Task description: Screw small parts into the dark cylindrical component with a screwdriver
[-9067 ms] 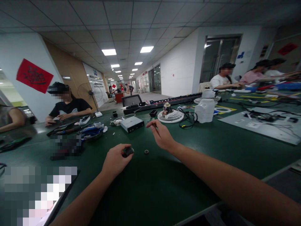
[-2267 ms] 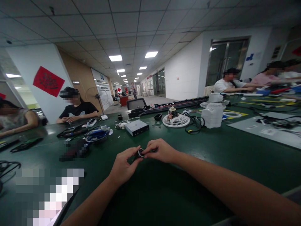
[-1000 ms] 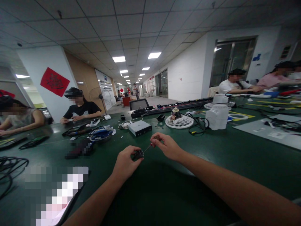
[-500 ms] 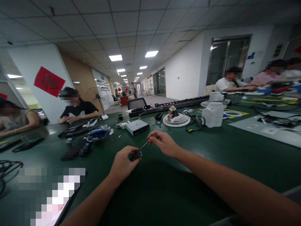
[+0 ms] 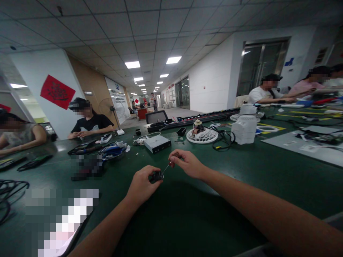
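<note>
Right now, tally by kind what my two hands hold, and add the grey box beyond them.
Small black round part, in the left hand: 1
Thin metal-shafted screwdriver, in the right hand: 1
Flat grey metal box, on the green table: 1
Total: 3

centre: left hand (image 5: 140, 184) pinched a small dark round part (image 5: 157, 176) in its fingers over the green desk (image 5: 187, 214) | just right: right hand (image 5: 186, 164) gripped a thin screwdriver (image 5: 166, 167), tip at the part | behind, mid-frame: grey box (image 5: 157, 143), white fan grille (image 5: 202, 135)
</note>
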{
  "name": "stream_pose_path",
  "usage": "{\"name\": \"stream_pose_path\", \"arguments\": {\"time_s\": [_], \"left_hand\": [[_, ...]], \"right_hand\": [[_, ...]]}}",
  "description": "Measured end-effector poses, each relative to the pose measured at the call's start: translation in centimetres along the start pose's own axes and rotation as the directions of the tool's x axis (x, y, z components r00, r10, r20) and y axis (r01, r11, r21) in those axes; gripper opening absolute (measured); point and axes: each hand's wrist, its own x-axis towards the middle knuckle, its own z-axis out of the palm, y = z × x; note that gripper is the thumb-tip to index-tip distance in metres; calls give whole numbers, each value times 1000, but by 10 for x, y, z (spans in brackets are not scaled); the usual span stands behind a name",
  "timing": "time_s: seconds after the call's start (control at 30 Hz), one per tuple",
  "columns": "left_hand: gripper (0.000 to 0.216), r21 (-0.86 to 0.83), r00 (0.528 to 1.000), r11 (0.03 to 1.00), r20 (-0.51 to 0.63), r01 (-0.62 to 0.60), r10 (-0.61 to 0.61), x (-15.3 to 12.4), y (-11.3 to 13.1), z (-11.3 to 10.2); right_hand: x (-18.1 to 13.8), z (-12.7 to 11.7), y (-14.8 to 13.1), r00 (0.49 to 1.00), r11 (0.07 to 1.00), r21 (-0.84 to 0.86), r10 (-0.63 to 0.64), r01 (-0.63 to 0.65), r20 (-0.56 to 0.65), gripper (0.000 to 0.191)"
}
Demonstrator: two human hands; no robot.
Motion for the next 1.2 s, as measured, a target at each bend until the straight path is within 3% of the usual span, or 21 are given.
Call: {"name": "stream_pose_path", "arguments": {"time_s": [0.2,0.37,0.47,0.83,0.93,1.1,1.2], "left_hand": [[27,2,1000,1000,8,3,-4,1,1,1],[28,-56,999,998,20,34,-33,0,-3,3],[28,-32,999,998,15,45,-44,0,-4,3],[29,58,997,998,75,-12,8,1,1,2],[32,67,997,997,74,-24,19,1,-2,4],[36,99,998,995,61,-13,7,2,-9,6],[36,119,998,993,67,14,-22,2,-11,5]], "right_hand": [[-2,-2,-3,1000,992,-121,17,-18,-8,12],[-2,-1,-4,1000,996,-87,-6,5,-12,13],[-2,-1,-7,1000,991,-131,-7,8,9,13],[-4,0,0,998,998,-53,-15,18,53,18],[-5,-1,-2,996,989,-136,-53,63,72,18],[-6,-3,-8,975,908,-360,-220,214,24,15],[-5,-5,-6,974,889,-398,-221,225,57,11]]}}
